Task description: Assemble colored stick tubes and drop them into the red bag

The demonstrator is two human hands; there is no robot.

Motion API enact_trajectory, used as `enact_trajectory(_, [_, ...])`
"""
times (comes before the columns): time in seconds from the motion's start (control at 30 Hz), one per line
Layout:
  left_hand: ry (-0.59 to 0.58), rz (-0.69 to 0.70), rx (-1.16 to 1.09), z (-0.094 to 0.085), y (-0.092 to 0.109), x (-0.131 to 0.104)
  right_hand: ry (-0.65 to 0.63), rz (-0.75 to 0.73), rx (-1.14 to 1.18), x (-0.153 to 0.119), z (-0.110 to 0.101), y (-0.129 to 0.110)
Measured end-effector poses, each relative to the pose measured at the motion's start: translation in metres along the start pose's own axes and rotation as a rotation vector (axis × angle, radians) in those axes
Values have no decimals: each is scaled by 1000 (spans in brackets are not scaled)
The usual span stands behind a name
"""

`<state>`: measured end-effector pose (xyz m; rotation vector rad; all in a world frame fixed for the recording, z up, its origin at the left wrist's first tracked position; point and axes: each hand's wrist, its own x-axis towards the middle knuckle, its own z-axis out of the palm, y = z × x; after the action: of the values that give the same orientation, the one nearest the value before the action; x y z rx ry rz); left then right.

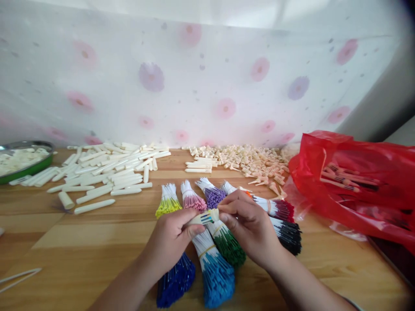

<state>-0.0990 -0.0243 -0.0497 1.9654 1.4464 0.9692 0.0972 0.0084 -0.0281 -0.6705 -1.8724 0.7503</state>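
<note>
Two bundles of thin sticks lie nearest: the light blue bundle (218, 280), coloured ends toward the person, and just left of it the dark blue bundle (177, 283); a band round the light blue bundle seems meant to keep its sticks together. Above its far, white end is the slotted barrel (196, 221), grasped by the left hand (171, 229) between thumb and fingers, probably to steady it with the slots facing up, where coloured strips show. At the barrel's right end, the right hand (251, 229) pinches the pale end piece (214, 214) with its fingertips, a grip that suits fine work; whether it also holds a stick, I cannot tell. To the right of the light blue bundle lie the green bundle (230, 250) and, farther out, the black bundle (288, 235) and dark red bundle (282, 210); beyond it, the yellow bundle (168, 203), pink bundle (193, 198) and purple bundle (212, 194) fan out, apparently so each colour stays separate and within reach. Farther still, loose barrels (106, 168) heap to its left and small pale parts (240, 157) to its right, seemingly sorted by kind, with the red bag (324, 147) far right of it and a flowered sheet (194, 86) behind everything.
</note>
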Motion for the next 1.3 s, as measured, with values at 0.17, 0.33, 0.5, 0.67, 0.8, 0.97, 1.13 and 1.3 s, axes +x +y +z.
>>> enact_trajectory(0.17, [-194,-54,-238,-3,2,0,-116,-27,2,3,-8,-6])
enact_trajectory(0.33, [-130,-68,-221,0,-1,2,-90,-95,-41,-1,-9,-6])
enact_trajectory(0.5, [22,-52,-78,5,-7,3,31,-166,-68,-6,-6,-6])
enact_trajectory(0.67, [19,82,-74,5,-7,5,34,-213,-124,-7,-7,-14])
enact_trajectory(0.8, [-40,95,-257,5,-7,3,34,-274,-144,-8,-11,-27])
enact_trajectory(0.97, [-79,14,-458,3,-8,0,64,-335,-205,-13,-24,-47])
enact_trajectory(1.13, [-93,-4,-510,3,-11,1,51,-319,-262,-17,-30,-58])
enact_trajectory(1.3, [-94,19,-545,4,-10,3,47,-306,-323,-16,-29,-62])
